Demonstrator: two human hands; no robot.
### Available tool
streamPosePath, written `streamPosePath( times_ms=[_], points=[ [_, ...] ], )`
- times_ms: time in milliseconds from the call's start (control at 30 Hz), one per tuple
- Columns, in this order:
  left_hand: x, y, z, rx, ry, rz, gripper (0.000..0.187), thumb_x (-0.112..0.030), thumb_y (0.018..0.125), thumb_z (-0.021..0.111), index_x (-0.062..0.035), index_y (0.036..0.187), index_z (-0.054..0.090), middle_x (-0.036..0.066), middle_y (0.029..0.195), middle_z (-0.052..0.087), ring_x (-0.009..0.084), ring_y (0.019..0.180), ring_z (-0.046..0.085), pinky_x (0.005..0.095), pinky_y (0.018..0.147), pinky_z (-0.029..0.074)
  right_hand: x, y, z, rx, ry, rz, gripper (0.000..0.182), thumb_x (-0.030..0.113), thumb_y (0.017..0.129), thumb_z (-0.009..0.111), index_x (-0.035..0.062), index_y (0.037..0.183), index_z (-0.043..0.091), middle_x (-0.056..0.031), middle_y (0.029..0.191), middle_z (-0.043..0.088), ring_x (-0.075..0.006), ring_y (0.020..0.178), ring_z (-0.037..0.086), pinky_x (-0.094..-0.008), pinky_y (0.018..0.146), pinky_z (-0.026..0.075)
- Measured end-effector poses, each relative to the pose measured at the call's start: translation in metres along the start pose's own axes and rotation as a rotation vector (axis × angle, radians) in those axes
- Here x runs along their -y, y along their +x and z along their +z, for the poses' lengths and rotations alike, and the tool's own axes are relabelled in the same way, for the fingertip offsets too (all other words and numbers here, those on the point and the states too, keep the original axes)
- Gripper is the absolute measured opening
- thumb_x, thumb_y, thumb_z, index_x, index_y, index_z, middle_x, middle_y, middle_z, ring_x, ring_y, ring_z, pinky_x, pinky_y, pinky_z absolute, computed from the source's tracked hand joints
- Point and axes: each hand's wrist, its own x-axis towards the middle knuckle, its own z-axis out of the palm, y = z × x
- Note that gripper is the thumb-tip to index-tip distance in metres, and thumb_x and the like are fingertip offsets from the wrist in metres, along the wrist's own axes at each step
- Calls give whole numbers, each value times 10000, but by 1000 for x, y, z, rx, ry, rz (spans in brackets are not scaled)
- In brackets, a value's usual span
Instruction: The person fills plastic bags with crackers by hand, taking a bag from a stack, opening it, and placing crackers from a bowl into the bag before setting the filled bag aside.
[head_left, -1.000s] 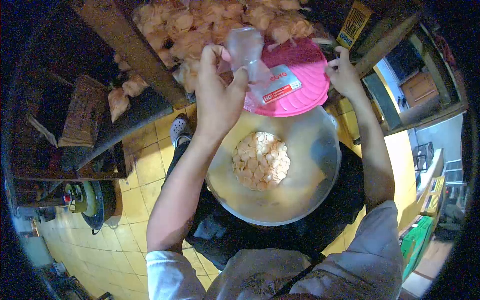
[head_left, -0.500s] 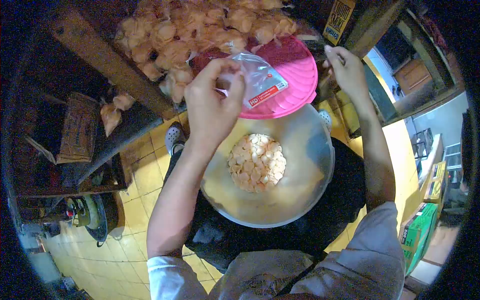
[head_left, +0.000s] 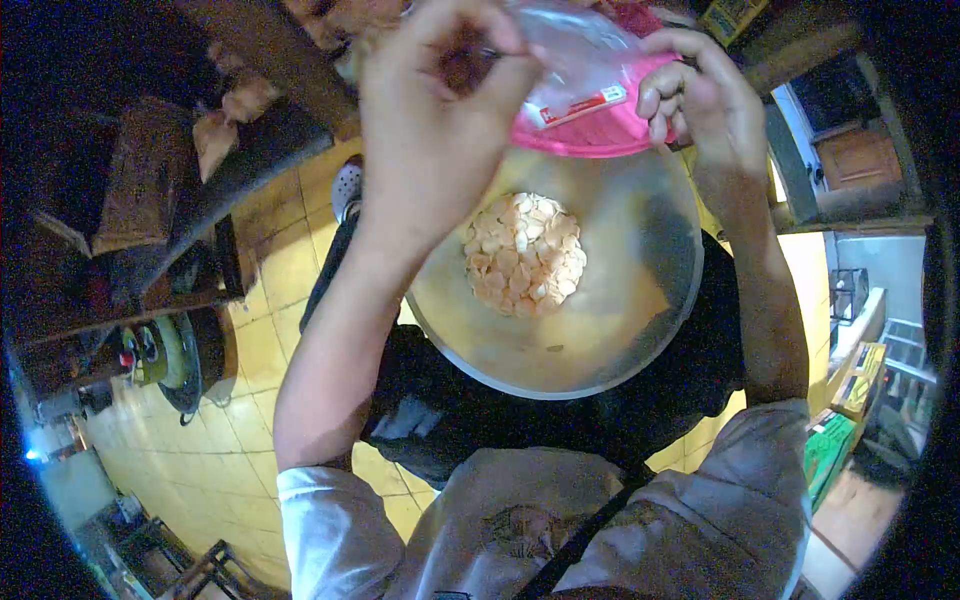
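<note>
My left hand (head_left: 445,110) is raised at the top centre, thumb and fingers pinched on the near edge of a clear plastic bag (head_left: 575,50) with a red and white label. On the bag's other side is my right hand (head_left: 705,95), its fingers curled; whether they grip the bag's edge is hard to tell. Behind the bag lies a pink ribbed plastic lid or tray (head_left: 600,130). Below, a large round translucent bowl (head_left: 630,330) rests on my lap, with a pile of pale round chips (head_left: 525,255) at its bottom.
Filled bags (head_left: 235,110) lie on the wooden shelf at the upper left, near a cardboard box (head_left: 140,180). A dark pan (head_left: 190,370) is at the left. Green and yellow boxes (head_left: 830,450) stand at the right, beyond the yellow tiled floor (head_left: 220,470).
The view has tilted upward, so the bowl sits higher in frame. My right hand has come in from the right to the bag, and its fingers have curled.
</note>
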Motion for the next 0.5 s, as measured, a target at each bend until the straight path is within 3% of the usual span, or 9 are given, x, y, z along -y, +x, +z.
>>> streamPosePath(
  times_ms=[67, 100, 133, 233, 333, 367, 433, 500],
  points=[
    [-4, -4, 1, 19, 105, 19, 58, 34, 863, 611, -23, 858, 605, 50, 802, 647, 147, 772, 660, 283, 704, 532, 15, -8, 23, 42, 56, -128, 419, 295, 942, 620, 57, 1265, 502, -46, 893, 630, -59, 726, 557, -209, 618, 437],
    [-5, -5, 1, 109, 177, 145, 49, 4, 844, 655, -12, 886, 639, 87, 840, 672, 163, 763, 666, 291, 668, 547, 22, -10, 33, -14, -42, -144, 411, 254, 937, 625, 59, 1274, 493, -53, 895, 644, -57, 713, 564, -206, 602, 438],
    [-4, -7, -1, 135, 120, 121, 56, 11, 832, 667, -10, 877, 641, 87, 844, 678, 159, 764, 661, 286, 660, 541, 27, -11, 42, -72, -141, -155, 408, 212, 932, 629, 62, 1283, 484, -61, 896, 657, -54, 700, 571, -203, 586, 439],
    [0, -7, -13, 192, -84, 92, 80, 42, 810, 678, -11, 858, 642, 75, 846, 680, 146, 772, 639, 277, 674, 519, 26, -11, 40, -70, -151, 68, 397, 108, 887, 623, 72, 1262, 496, -30, 784, 656, -41, 563, 527, -176, 499, 397],
    [-11, -10, -29, 139, -330, -126, 119, 68, 796, 653, -26, 870, 648, 48, 852, 653, 125, 809, 601, 289, 765, 487, 19, -11, 41, -32, -172, 138, 363, 82, 900, 591, 68, 1251, 498, -21, 773, 634, -41, 604, 533, -186, 503, 400],
    [-16, -10, -41, 256, -206, -29, 133, 64, 779, 660, -30, 872, 653, 52, 871, 647, 124, 822, 598, 283, 767, 486, 19, -11, 43, -14, -173, 137, 363, 82, 900, 591, 68, 1251, 498, -21, 773, 634, -41, 604, 533, -186, 503, 400],
    [-21, -14, -41, 226, -261, 64, 136, 50, 747, 673, -29, 857, 660, 65, 896, 637, 117, 828, 588, 260, 751, 488, 14, -10, 49, 207, 13, 267, 277, 186, 829, 610, 68, 1079, 597, -39, 738, 616, -127, 594, 557, -317, 540, 467],
    [-9, -12, -48, 146, -195, 269, 122, 25, 726, 702, -20, 835, 669, 79, 909, 629, 107, 824, 583, 235, 722, 493, -21, -19, 51, 593, 76, 342, 394, 369, 872, 621, 65, 1119, 576, -41, 805, 624, -134, 656, 577, -303, 598, 491]
  ],
)
